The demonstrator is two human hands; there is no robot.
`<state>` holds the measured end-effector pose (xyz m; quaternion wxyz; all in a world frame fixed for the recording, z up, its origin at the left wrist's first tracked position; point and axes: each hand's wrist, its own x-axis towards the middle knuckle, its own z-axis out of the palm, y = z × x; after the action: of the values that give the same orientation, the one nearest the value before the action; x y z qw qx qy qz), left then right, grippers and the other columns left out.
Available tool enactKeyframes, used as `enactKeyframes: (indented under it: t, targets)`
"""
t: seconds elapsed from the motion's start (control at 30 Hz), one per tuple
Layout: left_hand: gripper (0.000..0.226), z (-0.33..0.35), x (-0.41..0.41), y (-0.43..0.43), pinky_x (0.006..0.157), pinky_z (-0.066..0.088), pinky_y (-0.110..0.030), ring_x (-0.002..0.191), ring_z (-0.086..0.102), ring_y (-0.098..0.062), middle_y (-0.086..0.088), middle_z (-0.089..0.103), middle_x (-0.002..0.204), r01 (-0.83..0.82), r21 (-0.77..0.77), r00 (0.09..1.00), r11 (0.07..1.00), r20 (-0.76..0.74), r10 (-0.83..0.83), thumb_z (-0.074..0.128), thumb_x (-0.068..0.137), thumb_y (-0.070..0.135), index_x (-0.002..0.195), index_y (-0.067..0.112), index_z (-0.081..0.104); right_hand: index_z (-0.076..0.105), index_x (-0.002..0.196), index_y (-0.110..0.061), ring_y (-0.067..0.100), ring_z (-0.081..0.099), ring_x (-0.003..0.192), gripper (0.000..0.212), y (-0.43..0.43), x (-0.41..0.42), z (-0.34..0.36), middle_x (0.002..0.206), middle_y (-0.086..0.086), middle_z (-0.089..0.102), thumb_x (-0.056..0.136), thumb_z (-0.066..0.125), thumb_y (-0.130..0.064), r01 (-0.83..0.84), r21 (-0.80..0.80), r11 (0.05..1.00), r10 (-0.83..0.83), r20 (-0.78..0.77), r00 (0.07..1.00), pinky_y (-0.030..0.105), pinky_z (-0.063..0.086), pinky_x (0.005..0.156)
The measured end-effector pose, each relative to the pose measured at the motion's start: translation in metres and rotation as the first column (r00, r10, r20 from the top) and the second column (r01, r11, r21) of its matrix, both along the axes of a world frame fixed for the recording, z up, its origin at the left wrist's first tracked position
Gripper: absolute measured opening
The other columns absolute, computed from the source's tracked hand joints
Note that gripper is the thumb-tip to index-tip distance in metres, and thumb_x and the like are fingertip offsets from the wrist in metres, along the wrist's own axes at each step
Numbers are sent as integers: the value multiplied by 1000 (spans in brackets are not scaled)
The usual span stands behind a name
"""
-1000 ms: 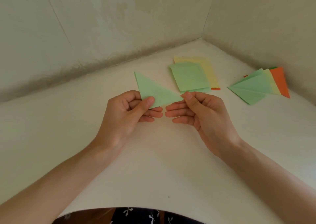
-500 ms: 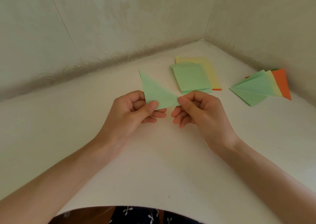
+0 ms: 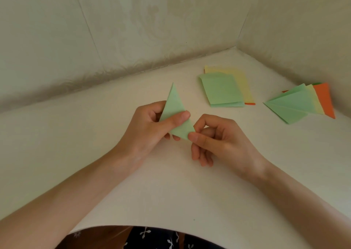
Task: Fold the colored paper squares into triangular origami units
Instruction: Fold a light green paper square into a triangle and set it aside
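Observation:
A green paper triangle (image 3: 173,106) stands nearly upright above the white table, its long point up. My left hand (image 3: 150,127) grips its middle, thumb across the front and fingers behind. My right hand (image 3: 214,138) pinches the triangle's lower right corner between thumb and forefinger. A stack of unfolded paper squares (image 3: 223,89), green on top of yellow and orange, lies behind the hands. To the right lies a fan of folded triangles (image 3: 296,104), green over yellow and orange.
The white table (image 3: 171,188) sits in a corner, with a wall (image 3: 133,30) behind and another wall (image 3: 303,30) on the right. Its near edge curves just above my dark patterned clothing (image 3: 155,239).
The green triangle has turned from lying sideways to standing on end. My left thumb has slid up its front, and my right hand has dropped to the lower corner.

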<state>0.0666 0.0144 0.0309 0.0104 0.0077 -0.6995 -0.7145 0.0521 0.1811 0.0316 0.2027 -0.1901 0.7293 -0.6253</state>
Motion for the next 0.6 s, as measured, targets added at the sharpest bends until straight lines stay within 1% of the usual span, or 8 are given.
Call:
enactKeyframes:
  t: [0.13, 0.23, 0.3, 0.37, 0.43, 0.47, 0.53, 0.6]
  targets:
    - [17, 1, -5, -7, 65, 51, -20, 72, 67, -12, -4, 71, 75, -52, 145, 998, 988, 44, 46, 69, 72, 21, 82, 7, 69, 51, 73, -4, 16, 46, 38, 19, 3, -3, 0, 52, 9, 59, 90, 54, 1, -28, 13, 1000, 28, 14, 1000, 21, 36, 39]
    - [17, 1, -10, -10, 68, 55, -22, 77, 72, -17, -8, 74, 77, -104, 151, 994, 983, 38, 100, 68, 72, 19, 82, 6, 71, 53, 72, -3, 17, 44, 38, 18, 3, -7, 1, 51, 10, 58, 90, 55, 1, 19, -8, 1000, -18, 27, 999, 22, 34, 39]
    - [15, 1, -13, -12, 66, 55, -21, 73, 71, -15, -4, 74, 74, -144, 145, 990, 979, 29, 141, 69, 71, 20, 81, 9, 71, 53, 71, -5, 17, 43, 38, 19, 3, -9, 0, 51, 11, 57, 89, 55, 0, 56, -18, 998, -55, 29, 998, 22, 33, 39]
    - [7, 3, -19, -21, 64, 54, -19, 67, 68, -9, 1, 73, 70, -242, 180, 970, 953, 13, 243, 67, 76, 19, 80, 13, 70, 52, 70, -8, 16, 42, 39, 21, 7, -11, -1, 50, 9, 56, 90, 56, -2, 91, -13, 996, -91, 18, 996, 23, 31, 40]
    - [6, 7, -25, -35, 65, 52, -18, 68, 66, -6, 5, 72, 71, -345, 205, 934, 916, -22, 357, 63, 86, 17, 82, 15, 67, 51, 71, -10, 16, 43, 42, 19, 12, -13, -1, 52, 8, 57, 88, 60, -7, 119, -29, 992, -119, -3, 993, 24, 33, 42]
    - [6, 8, -26, -40, 67, 52, -19, 71, 67, -6, 5, 72, 74, -353, 208, 928, 912, -44, 370, 62, 88, 20, 84, 16, 65, 52, 71, -10, 17, 44, 44, 16, 13, -13, 0, 53, 8, 58, 85, 60, -11, 122, -51, 991, -123, -15, 992, 24, 34, 43]
    - [19, 9, -23, -35, 67, 54, -21, 73, 68, -10, 4, 72, 79, -244, 223, 965, 944, -43, 260, 68, 81, 32, 90, 17, 62, 54, 74, -9, 18, 48, 49, 13, 13, -13, 2, 58, 8, 62, 84, 59, -14, 122, -113, 986, -128, -42, 991, 24, 38, 46]
    - [38, 5, -16, -19, 63, 56, -21, 70, 70, -13, 1, 72, 79, -65, 175, 998, 982, 18, 63, 68, 66, 36, 96, 14, 60, 54, 77, -7, 17, 52, 50, 14, 8, -11, 2, 61, 8, 65, 90, 58, -8, 137, -155, 978, -149, -64, 987, 24, 42, 47]
